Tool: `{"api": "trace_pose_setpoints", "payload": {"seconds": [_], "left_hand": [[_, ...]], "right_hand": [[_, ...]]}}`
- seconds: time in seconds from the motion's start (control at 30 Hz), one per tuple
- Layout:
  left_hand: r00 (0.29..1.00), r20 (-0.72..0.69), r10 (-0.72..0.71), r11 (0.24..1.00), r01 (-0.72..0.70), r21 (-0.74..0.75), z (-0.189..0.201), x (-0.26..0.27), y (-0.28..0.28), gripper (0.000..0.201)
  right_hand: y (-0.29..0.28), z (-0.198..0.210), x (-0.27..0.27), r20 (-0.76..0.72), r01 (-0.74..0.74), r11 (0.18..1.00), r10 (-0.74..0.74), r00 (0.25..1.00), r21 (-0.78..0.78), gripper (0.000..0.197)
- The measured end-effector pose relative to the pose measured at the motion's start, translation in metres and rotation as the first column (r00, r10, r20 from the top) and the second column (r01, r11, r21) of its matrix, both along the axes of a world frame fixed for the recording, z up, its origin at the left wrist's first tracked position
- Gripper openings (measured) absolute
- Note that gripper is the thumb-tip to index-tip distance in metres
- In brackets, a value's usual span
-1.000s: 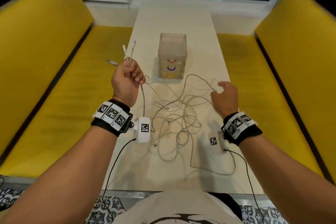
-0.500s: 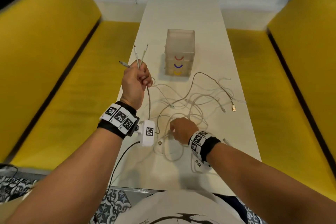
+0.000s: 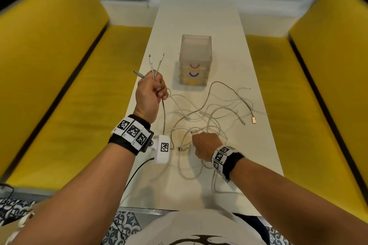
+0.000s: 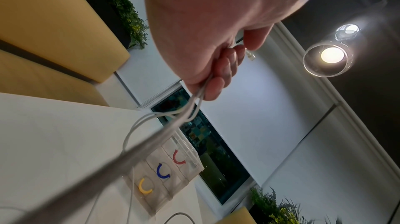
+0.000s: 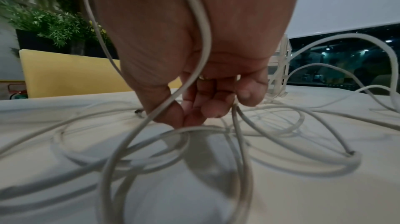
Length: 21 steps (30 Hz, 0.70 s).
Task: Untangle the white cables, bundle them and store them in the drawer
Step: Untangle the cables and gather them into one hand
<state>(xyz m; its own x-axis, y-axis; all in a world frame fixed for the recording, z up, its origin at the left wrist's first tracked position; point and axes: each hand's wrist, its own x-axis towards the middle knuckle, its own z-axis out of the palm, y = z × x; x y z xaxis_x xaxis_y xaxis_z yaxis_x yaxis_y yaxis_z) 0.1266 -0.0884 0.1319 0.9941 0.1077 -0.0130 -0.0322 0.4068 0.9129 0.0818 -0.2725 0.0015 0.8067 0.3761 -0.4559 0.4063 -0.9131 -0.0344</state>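
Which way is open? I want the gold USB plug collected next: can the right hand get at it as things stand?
Probably yes. The gold USB plug lies exposed on the table, nothing covering it, but the right hand is down in the white cables.

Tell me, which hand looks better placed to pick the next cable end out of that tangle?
Probably the right hand: it is already down in the tangle of white cables on the table, while the left hand is raised, gripping three cable ends.

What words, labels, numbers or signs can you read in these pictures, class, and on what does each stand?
No readable words or numbers.
Wristbands and wrist cameras: black-and-white square code markers, not text.
Drawer unit: red, blue and yellow curved handles only.
Shirt: black print, cut off, unreadable.
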Motion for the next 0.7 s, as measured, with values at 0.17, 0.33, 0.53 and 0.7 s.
{"api": "trace_pose_setpoints", "payload": {"seconds": [0.17,0.33,0.53,0.7], "left_hand": [[1.0,0.002,-0.024,1.0,0.024,-0.004,0.003,-0.003,-0.002,0.011],[0.999,-0.024,-0.028,0.998,0.03,0.051,0.005,-0.007,-0.006,0.012],[0.995,-0.096,-0.032,0.989,0.045,0.143,-0.009,-0.012,-0.013,0.014],[0.987,-0.156,-0.037,0.974,0.07,0.214,-0.017,-0.016,-0.018,0.016]], "right_hand": [[-0.005,0.005,-0.004,-0.03,0.028,0.999,-0.028,0.999,-0.023,0.005],[-0.01,0.012,-0.004,-0.112,0.138,0.99,-0.136,0.984,0.01,0.02],[-0.02,0.05,0.012,-0.23,0.458,0.786,-0.396,0.889,0.416,0.015],[-0.028,0.09,0.017,-0.308,0.497,0.732,-0.393,0.867,0.466,0.019]]}}
